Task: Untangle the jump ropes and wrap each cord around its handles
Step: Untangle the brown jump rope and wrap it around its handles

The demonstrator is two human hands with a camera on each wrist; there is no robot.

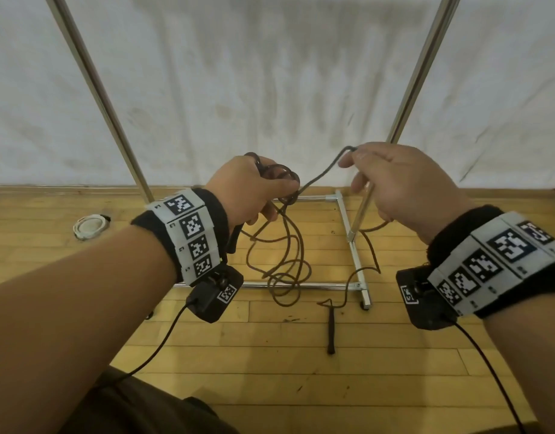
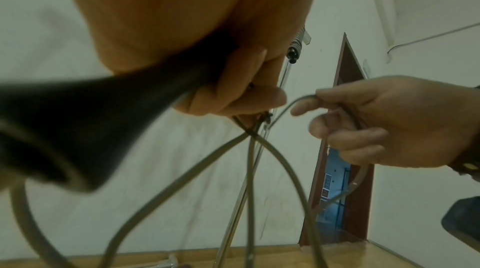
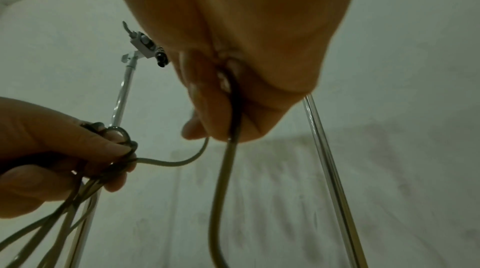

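my left hand (image 1: 251, 186) clamps the knot (image 1: 290, 200) mid-frame while my right hand (image 1: 398, 183) pinches the cord (image 1: 324, 173) running up-right from it.

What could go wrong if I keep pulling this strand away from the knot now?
1. The right hand pulls a strand out of the knot pinched by the left hand; pulling harder may tighten it.
2. Slack cord lies looped over the metal frame on the floor and may snag there.
3. The loose handle on the floor could drag along.
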